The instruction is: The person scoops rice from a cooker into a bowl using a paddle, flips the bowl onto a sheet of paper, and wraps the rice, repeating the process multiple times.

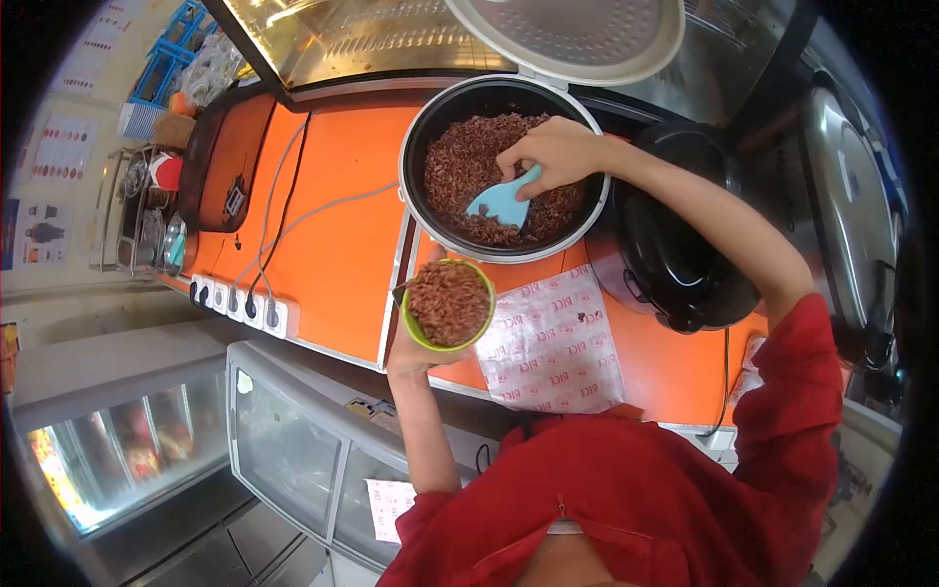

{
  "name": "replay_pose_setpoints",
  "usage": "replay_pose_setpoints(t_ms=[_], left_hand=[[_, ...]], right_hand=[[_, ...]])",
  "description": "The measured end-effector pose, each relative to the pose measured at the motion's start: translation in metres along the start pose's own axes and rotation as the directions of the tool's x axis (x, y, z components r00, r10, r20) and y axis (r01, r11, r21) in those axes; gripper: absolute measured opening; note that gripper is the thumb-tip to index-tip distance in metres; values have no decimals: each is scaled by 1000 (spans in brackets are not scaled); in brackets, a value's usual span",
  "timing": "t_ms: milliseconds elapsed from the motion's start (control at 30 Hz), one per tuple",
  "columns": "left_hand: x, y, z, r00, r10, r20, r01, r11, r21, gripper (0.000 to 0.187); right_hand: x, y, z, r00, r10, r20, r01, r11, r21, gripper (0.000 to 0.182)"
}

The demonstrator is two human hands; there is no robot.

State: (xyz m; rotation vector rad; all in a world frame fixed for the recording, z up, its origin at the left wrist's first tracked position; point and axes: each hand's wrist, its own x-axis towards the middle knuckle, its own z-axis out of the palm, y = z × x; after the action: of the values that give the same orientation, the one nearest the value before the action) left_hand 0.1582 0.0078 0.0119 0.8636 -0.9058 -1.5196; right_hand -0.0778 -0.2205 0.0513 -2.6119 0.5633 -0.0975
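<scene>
My right hand [559, 157] is closed around the handle of a light blue rice paddle [507, 200]. The paddle's blade rests in reddish-brown cooked rice [468, 157] inside a large open rice cooker [419, 220], with some grains on the blade. Just below the cooker, my left hand [416, 357] grips a small lime-green bowl [421, 338] heaped with the same rice. Its fingers are partly hidden behind the bowl. The cooker's round metal lid [587, 39] stands raised at the back.
A sheet of printed wrapping paper [553, 342] lies on the orange counter [342, 176] before me. A black cooker [675, 235] stands on the right. Cables run to a power strip [245, 305] at the counter's left edge. Below it is a glass-topped freezer [284, 430].
</scene>
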Motion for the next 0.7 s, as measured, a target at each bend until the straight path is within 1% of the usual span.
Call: replay_pose_setpoints(t_ms=[33,67,100,133,167,200,233,267,300,333,367,400,467,500,533,600,633,667,700], left_hand=[[2,0,0,1000,3,4,-3,1000,-2,129],[2,2,3,1000,5,8,-5,1000,-3,129],[-1,8,9,998,-48,-29,44,993,-112,126],[-1,7,6,998,-44,-36,40,992,-117,126],[-1,5,0,997,-73,-26,69,990,-119,124],[1,5,-4,995,-100,-11,98,988,-118,123],[3,11,1,999,-47,-26,45,995,-90,115],[2,16,2,999,-42,-26,39,995,-87,115],[-2,21,1,992,-63,-114,56,996,-65,111],[-4,26,1,976,-81,-202,74,996,-45,107],[-3,32,2,987,1,-161,4,1000,28,92],[0,39,6,987,6,-161,-1,1000,29,92],[8,55,19,970,6,-242,41,981,189,81],[15,59,24,975,36,-220,21,967,253,69],[23,63,30,975,44,-216,12,967,253,69],[38,68,43,971,55,-231,59,886,460,67],[48,63,44,976,129,-176,-20,856,516,66],[57,59,47,976,133,-172,-26,856,516,66],[66,55,52,975,157,-157,-49,841,539,67]], right_hand=[[2,2,-5,999,27,48,-28,999,21,31],[3,-1,-14,998,24,51,-25,999,22,31],[4,-4,-24,978,127,164,-137,989,51,34],[5,-4,-30,934,222,280,-249,966,64,37],[7,4,-18,965,159,207,-197,964,181,38],[8,6,-14,966,157,207,-195,965,176,38],[9,6,-12,968,165,190,-205,954,218,35],[10,6,-11,970,171,173,-212,942,261,33],[12,10,-11,971,166,170,-207,944,259,33],[11,15,-14,964,154,216,-239,859,453,31],[9,20,-16,957,133,260,-271,733,624,28],[5,23,-16,957,131,258,-268,736,621,28],[-6,19,-27,968,193,160,-248,649,719,25],[-12,16,-33,970,217,114,-231,652,722,25],[-17,12,-41,970,217,109,-228,659,717,25],[-27,4,-59,961,273,-48,-173,726,666,26],[-30,6,-68,943,318,-100,-235,845,480,31],[-33,-3,-73,942,319,-104,-234,848,476,31],[-37,-15,-74,899,225,-375,-179,972,154,32]])
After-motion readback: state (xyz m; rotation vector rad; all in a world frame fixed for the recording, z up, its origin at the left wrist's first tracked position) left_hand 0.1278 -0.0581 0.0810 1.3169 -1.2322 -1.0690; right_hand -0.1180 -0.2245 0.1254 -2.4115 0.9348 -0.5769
